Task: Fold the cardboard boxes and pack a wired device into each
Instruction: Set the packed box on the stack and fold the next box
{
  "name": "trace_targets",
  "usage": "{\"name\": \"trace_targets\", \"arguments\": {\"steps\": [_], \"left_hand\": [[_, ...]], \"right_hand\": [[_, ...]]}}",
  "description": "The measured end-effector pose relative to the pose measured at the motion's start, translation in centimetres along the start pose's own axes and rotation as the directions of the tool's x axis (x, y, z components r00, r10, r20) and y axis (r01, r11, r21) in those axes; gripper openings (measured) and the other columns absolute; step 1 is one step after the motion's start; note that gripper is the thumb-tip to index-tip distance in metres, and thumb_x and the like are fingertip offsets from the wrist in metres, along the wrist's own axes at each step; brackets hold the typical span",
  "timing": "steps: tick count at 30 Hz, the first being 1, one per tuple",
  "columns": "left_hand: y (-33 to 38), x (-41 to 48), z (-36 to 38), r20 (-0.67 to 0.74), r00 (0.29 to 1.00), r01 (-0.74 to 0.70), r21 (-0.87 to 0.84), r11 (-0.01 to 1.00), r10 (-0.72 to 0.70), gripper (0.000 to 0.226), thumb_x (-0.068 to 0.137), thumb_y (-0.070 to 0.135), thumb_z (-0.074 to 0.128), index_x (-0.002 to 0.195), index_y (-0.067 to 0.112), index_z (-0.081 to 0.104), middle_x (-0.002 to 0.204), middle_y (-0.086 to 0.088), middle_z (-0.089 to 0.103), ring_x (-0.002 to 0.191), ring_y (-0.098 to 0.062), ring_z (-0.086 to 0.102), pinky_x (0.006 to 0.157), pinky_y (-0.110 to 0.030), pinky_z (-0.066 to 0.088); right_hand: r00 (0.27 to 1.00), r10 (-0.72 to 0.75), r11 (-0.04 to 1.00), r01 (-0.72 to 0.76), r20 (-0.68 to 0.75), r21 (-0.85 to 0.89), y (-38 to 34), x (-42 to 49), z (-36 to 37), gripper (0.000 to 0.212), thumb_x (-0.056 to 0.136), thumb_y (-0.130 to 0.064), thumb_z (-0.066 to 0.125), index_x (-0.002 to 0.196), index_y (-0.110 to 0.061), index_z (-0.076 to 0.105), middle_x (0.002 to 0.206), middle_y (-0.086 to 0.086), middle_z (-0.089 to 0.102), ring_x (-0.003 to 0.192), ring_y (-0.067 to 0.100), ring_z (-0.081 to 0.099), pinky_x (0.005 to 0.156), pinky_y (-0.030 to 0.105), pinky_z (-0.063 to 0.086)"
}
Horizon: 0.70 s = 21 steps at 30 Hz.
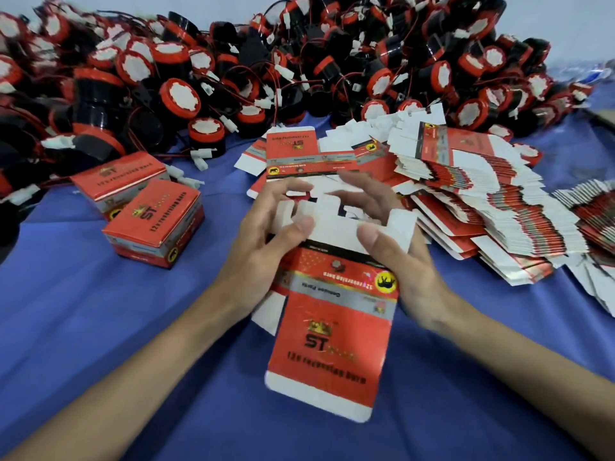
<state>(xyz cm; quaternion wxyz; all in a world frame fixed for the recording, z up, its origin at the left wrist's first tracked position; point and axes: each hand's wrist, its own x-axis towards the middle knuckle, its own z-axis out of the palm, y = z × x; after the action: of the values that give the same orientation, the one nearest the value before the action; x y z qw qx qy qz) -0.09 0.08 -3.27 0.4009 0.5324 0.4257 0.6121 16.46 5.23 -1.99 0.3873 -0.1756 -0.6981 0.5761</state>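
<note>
Grip: left hand (263, 247), right hand (406, 271) clasp cardboard box (332, 327) between them, thumbs on top.

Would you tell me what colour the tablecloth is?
The tablecloth is plain blue, seen best in the head view.

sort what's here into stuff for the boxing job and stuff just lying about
For the job:
- half-folded box, held in the left hand and right hand
- stack of flat boxes
- heap of wired devices

Lying about:
- two closed boxes, set aside at the left
- blue cloth under everything
</note>
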Motion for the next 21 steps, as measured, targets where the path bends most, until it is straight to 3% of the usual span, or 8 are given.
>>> {"name": "trace_targets", "arguments": {"steps": [3, 5, 7, 8, 12, 15, 18, 21], "left_hand": [[0.2, -0.1, 0.1, 0.035, 0.999, 0.038, 0.022, 0.999, -0.039, 0.028, 0.081, 0.036, 0.057, 0.102, 0.019, 0.054, 0.114, -0.022, 0.054, 0.1, -0.02, 0.056, 0.087, -0.038, 0.046], [0.2, -0.4, 0.2, 0.088, 0.994, 0.069, 0.024, 0.997, -0.071, 0.045, 0.075, 0.045, 0.056, 0.102, 0.01, 0.048, 0.11, -0.034, 0.047, 0.094, -0.028, 0.052, 0.082, -0.046, 0.044], [-0.1, -0.5, 0.0, 0.081, 0.995, 0.063, 0.034, 0.997, -0.065, 0.054, 0.072, 0.043, 0.062, 0.096, 0.002, 0.037, 0.094, -0.026, 0.047, 0.082, -0.022, 0.051, 0.071, -0.037, 0.046], [-0.3, -0.4, -0.2, 0.05, 0.997, 0.062, 0.029, 0.998, -0.063, 0.053, 0.069, 0.04, 0.066, 0.09, 0.004, 0.033, 0.087, -0.017, 0.047, 0.077, -0.017, 0.051, 0.066, -0.028, 0.048], [-0.7, 0.1, -0.5, -0.101, 0.98, 0.145, -0.23, 0.962, -0.171, 0.04, 0.065, 0.012, 0.066, 0.082, 0.016, 0.03, 0.074, 0.009, 0.059, 0.066, -0.005, 0.061, 0.054, -0.02, 0.051], [-0.4, 0.8, -0.4, -0.139, 0.965, 0.164, -0.335, 0.928, -0.221, 0.026, 0.068, 0.003, 0.05, 0.081, 0.015, 0.031, 0.074, 0.005, 0.059, 0.06, -0.001, 0.063, 0.049, -0.017, 0.05], [0.4, 0.8, -0.4, -0.135, 0.962, 0.192, -0.28, 0.941, -0.236, 0.027, 0.064, 0.0, 0.049, 0.086, 0.01, 0.037, 0.085, -0.004, 0.053, 0.058, 0.0, 0.063, 0.046, -0.016, 0.049], [0.6, 0.2, -0.2, -0.105, 0.964, 0.192, -0.358, 0.914, -0.244, 0.033, 0.065, 0.01, 0.042, 0.097, 0.011, 0.041, 0.101, -0.012, 0.054, 0.076, -0.015, 0.064, 0.055, -0.025, 0.055]], "right_hand": [[0.997, 0.027, 0.999, -0.029, -0.072, -0.023, 0.8, -0.2, 1.0, 0.021, 0.085, -0.041, 0.055, 0.102, -0.027, 0.053, 0.103, -0.022, 0.062, 0.094, 0.001, 0.062, 0.076, 0.019, 0.05], [0.992, 0.048, 0.994, -0.059, -0.121, -0.09, 0.9, -0.1, 1.1, 0.045, 0.079, -0.065, 0.058, 0.098, -0.025, 0.057, 0.101, -0.015, 0.062, 0.094, 0.005, 0.062, 0.076, 0.023, 0.051], [0.986, 0.097, 0.983, -0.116, -0.139, -0.139, 1.0, 0.2, 1.1, 0.08, 0.068, -0.085, 0.05, 0.106, -0.015, 0.058, 0.1, -0.002, 0.062, 0.092, 0.011, 0.063, 0.075, 0.026, 0.052], [0.986, 0.112, 0.985, -0.127, -0.122, -0.12, 1.1, 0.3, 0.9, 0.084, 0.068, -0.086, 0.048, 0.109, -0.014, 0.058, 0.102, 0.001, 0.063, 0.095, 0.014, 0.064, 0.078, 0.029, 0.053], [0.982, 0.18, 0.969, -0.168, -0.053, 0.181, 1.5, 0.4, 0.4, 0.047, 0.095, -0.042, 0.032, 0.116, -0.007, 0.056, 0.11, 0.007, 0.064, 0.109, 0.023, 0.059, 0.088, 0.037, 0.052], [0.966, 0.249, 0.957, -0.234, -0.069, 0.171, 1.8, 0.6, 0.3, 0.04, 0.088, -0.032, 0.04, 0.11, 0.0, 0.049, 0.103, 0.014, 0.056, 0.099, 0.026, 0.058, 0.076, 0.037, 0.056], [0.972, 0.221, 0.961, -0.201, -0.086, 0.19, 1.9, 0.7, 0.4, 0.016, 0.088, -0.021, 0.046, 0.083, -0.007, 0.042, 0.08, -0.008, 0.061, 0.073, 0.005, 0.063, 0.058, 0.019, 0.051], [0.976, 0.17, 0.971, -0.142, -0.135, 0.193, 1.8, 0.7, 0.5, 0.008, 0.087, -0.016, 0.052, 0.092, -0.019, 0.047, 0.091, -0.008, 0.057, 0.07, 0.002, 0.063, 0.051, 0.018, 0.049]]}}
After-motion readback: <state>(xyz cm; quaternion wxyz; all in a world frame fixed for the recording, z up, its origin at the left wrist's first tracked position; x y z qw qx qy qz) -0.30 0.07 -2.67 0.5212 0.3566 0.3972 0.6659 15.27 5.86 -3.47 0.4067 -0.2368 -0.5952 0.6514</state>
